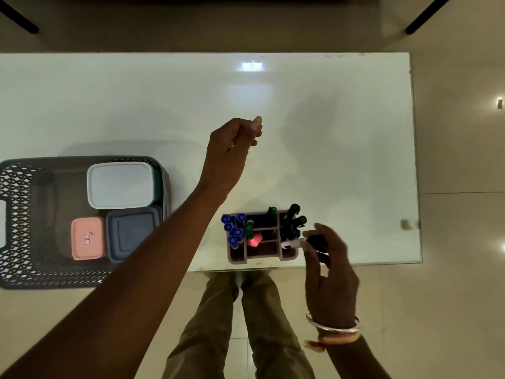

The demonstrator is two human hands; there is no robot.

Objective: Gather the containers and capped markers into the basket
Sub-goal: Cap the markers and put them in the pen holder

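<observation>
A dark lattice basket (16,220) sits at the table's left front edge. Inside it lie a white-lidded container (120,186), a blue-lidded container (132,233) and a small pink container (87,238). A brown divided organiser (237,259) near the front edge holds several blue-capped markers (233,228), green markers (249,228), a pink item (255,240) and black markers (295,220). My right hand (328,266) grips a black-capped white marker (303,242) at the organiser's right side. My left hand (232,151) hovers above the table middle, fingers curled, holding nothing visible.
The white glossy table (328,119) ends at its right edge near x 1520, where a small beige piece (407,225) lies. The basket overhangs the front edge. My legs (246,324) stand below on the tiled floor. Dark furniture legs (426,15) show beyond the far side.
</observation>
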